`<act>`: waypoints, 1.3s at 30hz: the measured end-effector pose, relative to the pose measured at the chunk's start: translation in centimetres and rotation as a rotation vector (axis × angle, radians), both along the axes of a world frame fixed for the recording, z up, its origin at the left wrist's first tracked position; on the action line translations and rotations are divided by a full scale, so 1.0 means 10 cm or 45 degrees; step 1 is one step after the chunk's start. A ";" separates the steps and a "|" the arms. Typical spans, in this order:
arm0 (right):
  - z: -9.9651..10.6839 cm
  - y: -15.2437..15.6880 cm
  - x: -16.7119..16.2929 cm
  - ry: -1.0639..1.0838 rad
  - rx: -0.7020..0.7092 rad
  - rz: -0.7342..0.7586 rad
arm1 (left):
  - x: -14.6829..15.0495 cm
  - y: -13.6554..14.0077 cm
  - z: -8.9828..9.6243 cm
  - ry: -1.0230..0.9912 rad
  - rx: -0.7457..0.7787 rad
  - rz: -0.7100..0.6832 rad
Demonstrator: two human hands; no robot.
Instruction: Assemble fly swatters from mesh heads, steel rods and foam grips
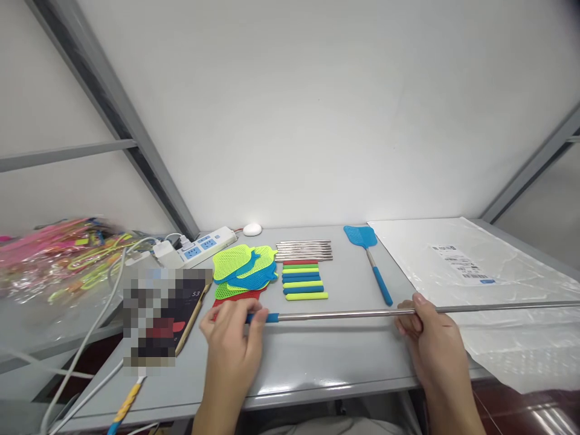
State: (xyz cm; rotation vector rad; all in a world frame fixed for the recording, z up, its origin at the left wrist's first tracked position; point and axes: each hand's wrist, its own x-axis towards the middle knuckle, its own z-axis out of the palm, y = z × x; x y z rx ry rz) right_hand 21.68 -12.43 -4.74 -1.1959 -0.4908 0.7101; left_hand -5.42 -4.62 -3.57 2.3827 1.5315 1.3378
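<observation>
A long telescopic metal rod (335, 315) runs across the table's front and out past the right side of the view. My left hand (233, 332) is closed around its blue end piece (272, 318), mostly hidden by my fingers. Further right, my right hand (437, 341) pinches the rod between thumb and fingers. Just beyond my left hand lies a pile of fly swatter heads in yellow-green, blue (254, 278), green and red. A row of coloured handles (303, 283) and a bundle of short metal rods (303, 250) lie beside it. A complete blue fly swatter (366, 238) lies behind my right hand.
A white bubble mailer (435, 254) with a label covers the table's right side. At the left are a phone (193, 314), partly blurred, a power strip (208, 244), white cables and plastic bags of colourful items (77, 260). A white mouse-like object (252, 229) sits against the wall.
</observation>
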 end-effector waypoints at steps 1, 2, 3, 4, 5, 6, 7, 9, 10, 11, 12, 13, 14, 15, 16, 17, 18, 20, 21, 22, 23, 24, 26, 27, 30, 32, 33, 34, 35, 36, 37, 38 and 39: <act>-0.03 0.01 0.00 0.042 0.002 -0.006 | -0.01 -0.01 0.02 -0.044 0.046 0.039; -0.06 0.02 -0.01 0.066 0.001 -0.002 | -0.01 -0.03 0.04 -0.112 0.077 0.077; -0.10 0.02 -0.01 0.072 -0.004 0.006 | 0.00 -0.05 0.06 -0.221 0.092 0.109; -0.13 0.02 -0.02 0.063 -0.008 0.010 | 0.02 -0.08 0.08 -0.367 0.094 0.125; -0.15 0.02 -0.02 0.046 -0.010 0.015 | 0.04 -0.10 0.11 -0.539 0.092 0.127; -0.17 0.01 -0.03 0.029 -0.007 0.025 | 0.07 -0.13 0.13 -0.725 0.087 0.123; -0.18 0.01 -0.02 0.018 -0.002 0.052 | 0.09 -0.15 0.16 -0.911 0.082 0.106; -0.20 0.01 -0.01 0.021 0.021 0.139 | 0.13 -0.16 0.18 -1.260 0.021 0.037; -0.20 0.01 0.00 0.024 0.031 0.179 | 0.14 -0.16 0.18 -1.431 -0.063 -0.016; -0.20 0.01 0.00 0.020 0.032 0.207 | 0.16 -0.15 0.17 -1.602 -0.176 -0.075; -0.21 0.01 0.01 0.009 0.030 0.227 | 0.18 -0.14 0.14 -1.766 -0.295 -0.142; -0.21 0.02 0.02 0.000 0.028 0.236 | 0.20 -0.14 0.11 -1.914 -0.399 -0.203; -0.22 0.02 0.02 -0.002 0.028 0.234 | 0.23 -0.13 0.07 -2.040 -0.493 -0.248; -0.22 0.02 0.02 0.009 0.033 0.222 | 0.26 -0.13 0.03 -2.141 -0.577 -0.271; -0.22 0.03 0.03 0.028 0.045 0.202 | 0.29 -0.12 0.00 -2.225 -0.654 -0.272; -0.22 0.03 0.03 0.047 0.054 0.178 | 0.31 -0.12 -0.03 -2.295 -0.727 -0.264; -0.21 0.03 0.03 0.052 0.056 0.155 | 0.33 -0.11 -0.06 -2.352 -0.795 -0.248; -0.20 0.02 0.02 0.005 0.021 0.138 | 0.35 -0.09 -0.08 -2.434 -0.903 -0.212; -0.19 0.02 0.01 -0.040 -0.011 0.154 | 0.35 -0.08 -0.08 -2.464 -0.939 -0.200; -0.18 0.01 0.00 -0.092 -0.046 0.188 | 0.35 -0.06 -0.07 -2.487 -0.967 -0.193; -0.17 0.01 0.00 -0.140 -0.076 0.231 | 0.34 -0.05 -0.06 -2.503 -0.988 -0.189; -0.16 0.00 -0.01 -0.178 -0.095 0.275 | 0.34 -0.04 -0.06 -2.514 -1.000 -0.185; -0.15 0.00 -0.02 -0.210 -0.096 0.326 | 0.35 -0.03 -0.05 -2.523 -0.999 -0.180; -0.16 0.00 -0.02 -0.205 -0.085 0.325 | 0.35 -0.03 -0.05 -2.522 -0.995 -0.184; -0.17 0.00 -0.01 -0.152 -0.047 0.282 | 0.35 -0.03 -0.06 -2.502 -0.987 -0.216; -0.19 0.01 0.00 -0.131 -0.035 0.254 | 0.34 -0.03 -0.08 -2.472 -0.973 -0.224; -0.20 0.02 0.00 -0.127 -0.029 0.246 | 0.34 -0.03 -0.09 -2.456 -0.963 -0.223; -0.20 0.02 0.01 -0.124 -0.023 0.242 | 0.34 -0.03 -0.09 -2.441 -0.953 -0.223; -0.20 0.02 0.01 -0.117 -0.014 0.238 | 0.34 -0.02 -0.09 -2.427 -0.945 -0.224; -0.20 0.03 0.01 -0.105 0.000 0.235 | 0.34 -0.02 -0.10 -2.413 -0.937 -0.230; -0.19 0.03 0.01 -0.086 0.020 0.229 | 0.35 -0.02 -0.10 -2.399 -0.928 -0.237; -0.18 0.03 0.01 -0.057 0.048 0.220 | 0.35 -0.02 -0.09 -2.384 -0.921 -0.242; -0.17 0.04 -0.01 -0.015 0.080 0.205 | 0.36 -0.02 -0.09 -2.370 -0.918 -0.243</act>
